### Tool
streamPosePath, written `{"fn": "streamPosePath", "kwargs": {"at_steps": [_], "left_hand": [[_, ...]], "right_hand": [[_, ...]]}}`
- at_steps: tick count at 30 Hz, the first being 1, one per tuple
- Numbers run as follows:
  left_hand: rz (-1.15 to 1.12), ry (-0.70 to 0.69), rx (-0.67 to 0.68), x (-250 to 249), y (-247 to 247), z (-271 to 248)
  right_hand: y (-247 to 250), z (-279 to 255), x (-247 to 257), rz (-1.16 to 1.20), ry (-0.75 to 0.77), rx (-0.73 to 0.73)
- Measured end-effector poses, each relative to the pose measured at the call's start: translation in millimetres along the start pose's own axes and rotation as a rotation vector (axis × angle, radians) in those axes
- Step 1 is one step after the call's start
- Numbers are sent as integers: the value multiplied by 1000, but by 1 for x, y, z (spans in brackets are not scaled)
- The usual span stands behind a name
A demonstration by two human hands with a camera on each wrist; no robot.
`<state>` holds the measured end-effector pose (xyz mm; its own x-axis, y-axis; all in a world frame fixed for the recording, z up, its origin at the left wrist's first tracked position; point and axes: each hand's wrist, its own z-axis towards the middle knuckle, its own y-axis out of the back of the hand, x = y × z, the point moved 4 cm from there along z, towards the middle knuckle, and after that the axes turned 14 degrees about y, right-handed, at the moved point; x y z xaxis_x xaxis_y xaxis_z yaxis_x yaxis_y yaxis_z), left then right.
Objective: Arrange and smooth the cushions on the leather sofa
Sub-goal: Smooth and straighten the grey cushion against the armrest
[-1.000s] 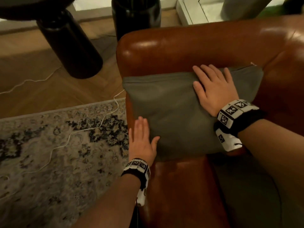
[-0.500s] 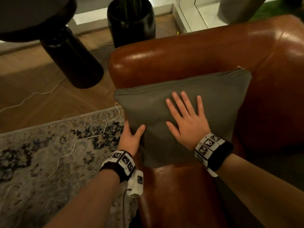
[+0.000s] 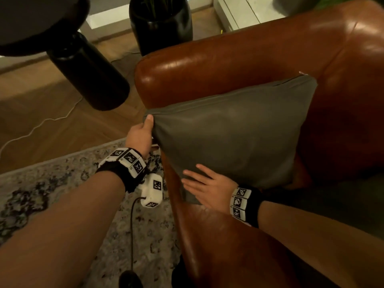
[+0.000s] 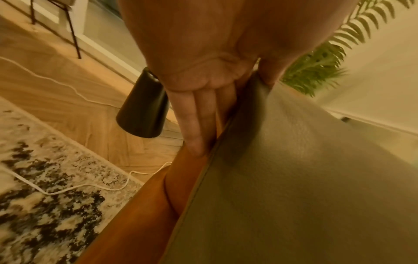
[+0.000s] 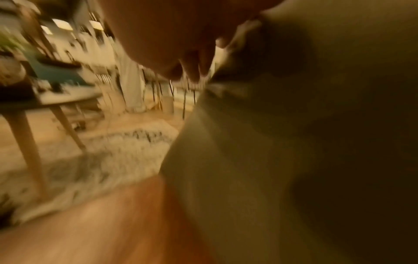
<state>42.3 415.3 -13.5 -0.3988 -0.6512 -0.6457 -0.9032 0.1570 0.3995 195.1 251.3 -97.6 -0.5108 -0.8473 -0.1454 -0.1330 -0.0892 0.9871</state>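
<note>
A grey cushion (image 3: 239, 138) leans upright in the corner of the brown leather sofa (image 3: 228, 65), against its arm and back. My left hand (image 3: 141, 132) pinches the cushion's upper left corner, thumb on the front and fingers behind it. The left wrist view shows those fingers (image 4: 194, 125) lying straight between the cushion (image 4: 305, 178) and the leather. My right hand (image 3: 205, 186) rests flat on the cushion's lower left corner with straight fingers. The right wrist view is blurred, with the hand (image 5: 169, 44) beside the cushion (image 5: 271, 160).
Left of the sofa arm stand a black cylindrical table base (image 3: 89, 75) and a black planter (image 3: 162, 23) on the wood floor. A white cable (image 3: 37, 127) runs across the floor onto a patterned rug (image 3: 62, 194). A dark seat cushion (image 3: 332, 200) lies at right.
My left hand has moved from the cushion's lower left edge up to its upper left corner. My right hand has slid from the cushion's middle down to its lower left corner.
</note>
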Motion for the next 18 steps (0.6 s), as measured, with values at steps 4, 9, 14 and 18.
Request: {"fn": "streamPosePath", "kwargs": {"at_steps": [4,9,14,18], "left_hand": [[-18,9,-9,-4,0,-5],[-69,44,-41,4,3,8],[-243,99,-81,8,-13,-6],[-164,117,-286,-1,-23,-29]], "right_hand": [[24,17,-25,3,-180,-26],[-5,-15,0,107,129,255],[76,-49,-93,142,-286,-152],[100,-13,-132,236,-504,-44]]}}
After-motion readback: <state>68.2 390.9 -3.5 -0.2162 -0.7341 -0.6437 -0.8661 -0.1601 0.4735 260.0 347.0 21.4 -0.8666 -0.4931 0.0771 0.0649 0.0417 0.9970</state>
